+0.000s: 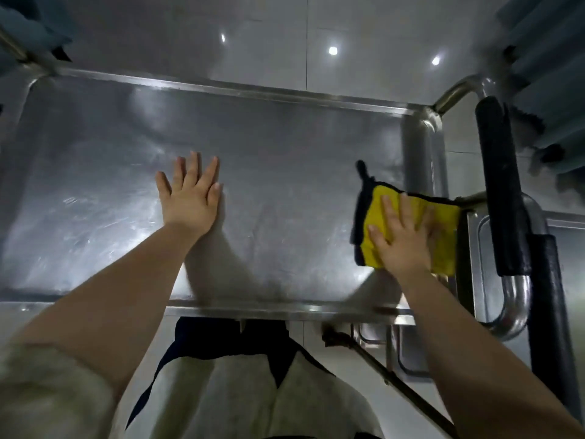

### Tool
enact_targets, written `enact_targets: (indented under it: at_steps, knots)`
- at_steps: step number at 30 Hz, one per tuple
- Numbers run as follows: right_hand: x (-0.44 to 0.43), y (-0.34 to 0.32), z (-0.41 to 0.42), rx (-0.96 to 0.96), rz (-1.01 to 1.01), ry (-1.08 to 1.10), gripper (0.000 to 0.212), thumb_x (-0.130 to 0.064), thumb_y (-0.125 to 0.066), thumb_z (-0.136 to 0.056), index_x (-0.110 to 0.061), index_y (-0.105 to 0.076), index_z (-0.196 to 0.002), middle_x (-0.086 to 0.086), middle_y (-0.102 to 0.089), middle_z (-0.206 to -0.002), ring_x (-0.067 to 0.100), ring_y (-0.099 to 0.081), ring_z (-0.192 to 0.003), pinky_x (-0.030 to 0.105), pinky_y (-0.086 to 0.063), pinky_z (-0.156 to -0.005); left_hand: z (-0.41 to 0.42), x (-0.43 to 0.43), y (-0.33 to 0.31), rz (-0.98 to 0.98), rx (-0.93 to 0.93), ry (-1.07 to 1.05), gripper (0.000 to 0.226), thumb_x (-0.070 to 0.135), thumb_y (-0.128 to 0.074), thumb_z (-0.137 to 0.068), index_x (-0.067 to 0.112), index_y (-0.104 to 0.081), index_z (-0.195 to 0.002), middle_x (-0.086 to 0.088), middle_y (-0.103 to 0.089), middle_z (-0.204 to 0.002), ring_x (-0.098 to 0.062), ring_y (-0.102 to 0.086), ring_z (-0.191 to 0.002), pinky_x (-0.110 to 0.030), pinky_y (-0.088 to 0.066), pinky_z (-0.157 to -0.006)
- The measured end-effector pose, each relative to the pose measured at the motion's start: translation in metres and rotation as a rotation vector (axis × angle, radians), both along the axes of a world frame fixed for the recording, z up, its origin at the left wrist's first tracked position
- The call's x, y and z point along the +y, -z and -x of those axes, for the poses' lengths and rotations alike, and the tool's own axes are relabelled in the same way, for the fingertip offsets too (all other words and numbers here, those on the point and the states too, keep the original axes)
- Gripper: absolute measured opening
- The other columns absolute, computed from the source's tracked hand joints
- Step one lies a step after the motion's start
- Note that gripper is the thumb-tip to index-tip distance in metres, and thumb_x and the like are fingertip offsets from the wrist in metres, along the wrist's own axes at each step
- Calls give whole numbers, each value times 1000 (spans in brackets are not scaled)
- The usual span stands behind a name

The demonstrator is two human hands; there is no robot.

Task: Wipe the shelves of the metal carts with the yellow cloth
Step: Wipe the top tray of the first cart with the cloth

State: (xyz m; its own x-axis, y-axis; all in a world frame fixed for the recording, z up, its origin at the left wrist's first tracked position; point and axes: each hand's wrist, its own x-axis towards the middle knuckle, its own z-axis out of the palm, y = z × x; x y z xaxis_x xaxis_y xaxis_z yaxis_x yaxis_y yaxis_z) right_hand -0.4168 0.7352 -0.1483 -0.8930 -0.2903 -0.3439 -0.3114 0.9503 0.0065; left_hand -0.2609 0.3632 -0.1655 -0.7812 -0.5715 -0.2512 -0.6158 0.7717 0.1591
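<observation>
The top shelf [278, 160] of a steel cart fills the middle of the head view, with a raised rim all round. My left hand [190, 198] lies flat on the shelf at centre left, fingers straight and spread. My right hand [403, 239] presses flat on a yellow cloth [443, 217] with a dark edge at the shelf's right end, close to the rim. The cloth's right side lies against the shelf's raised border.
A second metal cart [566, 258] stands against the right side, its tube handle wrapped in black foam [503, 191]. A rusty bar [389, 375] runs below the near rim. Pale glossy floor tiles [285, 36] lie beyond the shelf. Dark fabric hangs at the top right.
</observation>
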Motion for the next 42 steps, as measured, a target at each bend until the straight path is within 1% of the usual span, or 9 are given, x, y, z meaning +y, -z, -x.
enact_targets:
  at_steps: [5, 8, 12, 20, 25, 29, 34, 37, 42]
  knots:
    - [-41, -4, -31, -31, 4, 67, 67, -75, -2, -88, -52, 24, -145, -8, 20, -162, 48, 18, -144, 69, -1, -113, -69, 58, 2, 20, -59, 125, 57, 53, -5, -99, 44, 5, -154, 2, 6, -166, -29, 10, -151, -55, 15, -113]
    - [-98, -1, -97, -74, 20, -258, 66, -72, -9, -91, -50, 24, -144, -9, 29, -157, 51, 25, -141, 69, 13, -110, -78, 61, 7, 21, -46, 76, 56, 52, -5, -99, 45, 1, -154, 3, 1, -166, -27, 7, -152, -57, 13, -115]
    - [-103, 2, -126, -116, 69, -607, 70, -76, -12, -88, -52, 7, -150, -13, 12, -163, 45, 21, -144, 67, 11, -112, -76, 55, 4, 29, -6, 73, 58, 51, -10, -99, 42, -8, -156, 2, -4, -166, -27, 3, -152, -57, 9, -116]
    - [49, -8, -44, -55, -108, -92, 66, -77, 6, -83, -54, 31, -140, -11, 25, -161, 44, 25, -143, 68, 6, -113, -66, 72, 6, 23, -9, 60, 53, 47, -15, -104, 45, -2, -155, 2, 2, -166, -28, 7, -151, -59, 8, -116]
    - [-55, 4, -129, -99, 6, -237, 67, -76, 1, -86, -53, 23, -145, -7, 26, -160, 50, 28, -140, 71, 14, -108, -63, 69, 3, -5, -36, 63, 54, 49, -11, -103, 46, 5, -154, 3, 8, -165, -27, 14, -151, -60, 10, -116]
    - [-95, 2, -142, -83, 97, -390, 70, -79, -10, -87, -52, -1, -152, -10, 5, -164, 45, 15, -146, 69, 6, -112, -66, 55, -3, -54, -29, 154, 54, 47, -13, -104, 43, 2, -155, 3, 6, -166, -26, 12, -151, -58, 12, -116]
    - [1, -3, -94, -39, -35, -20, 72, -84, -3, -81, -58, 19, -144, -12, 22, -161, 47, 14, -146, 66, 3, -115, -103, -36, -5, 18, -14, 88, 53, 39, -24, -105, 39, -10, -156, -1, -5, -166, -34, 4, -151, -62, 7, -116]
    - [13, -16, -86, -121, -30, 194, 72, -83, -3, -78, -60, 23, -141, -12, 26, -160, 51, 10, -145, 68, -4, -114, -130, -83, -5, 22, -94, 56, 54, 47, -19, -104, 44, -1, -155, 3, 3, -166, -33, 11, -150, -64, 12, -113]
    - [-119, -7, -160, -107, -42, 3, 71, -79, 9, -79, -51, 31, -140, -7, 26, -160, 56, 17, -141, 71, 7, -110, -135, -90, -4, 35, -66, 94, 54, 50, -14, -103, 47, 6, -153, 5, 8, -165, -30, 12, -151, -64, 16, -111]
